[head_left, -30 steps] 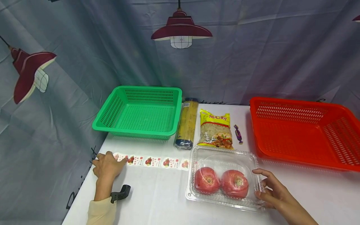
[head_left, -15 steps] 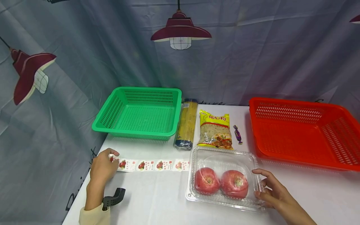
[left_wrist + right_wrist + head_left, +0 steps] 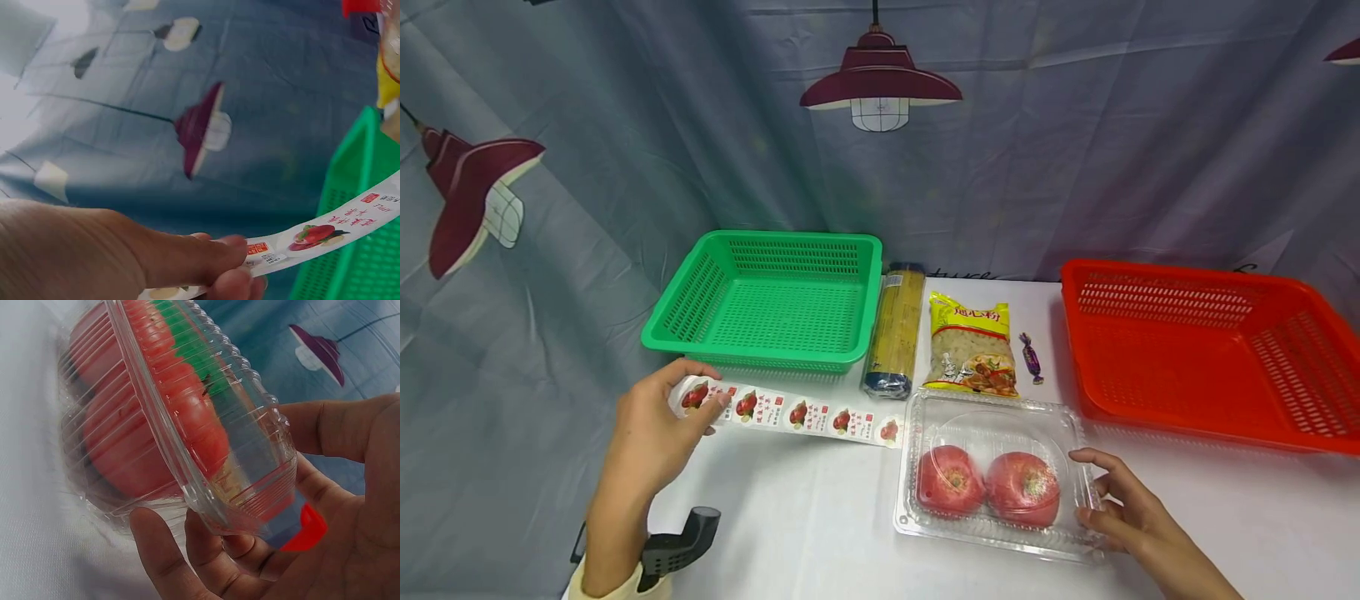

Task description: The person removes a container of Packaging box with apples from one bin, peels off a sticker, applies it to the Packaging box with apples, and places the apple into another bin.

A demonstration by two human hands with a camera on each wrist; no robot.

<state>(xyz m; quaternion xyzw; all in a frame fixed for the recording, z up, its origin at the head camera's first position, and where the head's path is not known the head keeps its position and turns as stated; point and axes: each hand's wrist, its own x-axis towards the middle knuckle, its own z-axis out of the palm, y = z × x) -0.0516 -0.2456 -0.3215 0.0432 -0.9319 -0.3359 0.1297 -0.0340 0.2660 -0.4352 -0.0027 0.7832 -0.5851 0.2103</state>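
Note:
My left hand (image 3: 651, 433) pinches the left end of a strip of white stickers (image 3: 797, 414) printed with red fruit and red lettering. That end is lifted off the table, and the strip runs rightward to the left edge of a clear plastic fruit box (image 3: 1000, 423). In the left wrist view, thumb and fingers (image 3: 228, 250) squeeze the strip (image 3: 359, 222). The closed box lies on the table with two red apples (image 3: 1023, 490) inside. Gripping its right edge is my right hand (image 3: 1131, 508). The right wrist view shows fingers (image 3: 169, 556) around the box corner (image 3: 250, 494).
Behind the strip stands a green basket (image 3: 775, 354). A long pack of noodles (image 3: 897, 333), a yellow pasta bag (image 3: 972, 346) and a purple-wrapped candy (image 3: 1032, 359) lie to its right. A red basket (image 3: 1150, 400) stands at right; a grey curtain (image 3: 1000, 192) hangs behind.
My left hand has moved left, picked up the strip's free end, and raised it off the table. My right hand and the fruit box stay in place.

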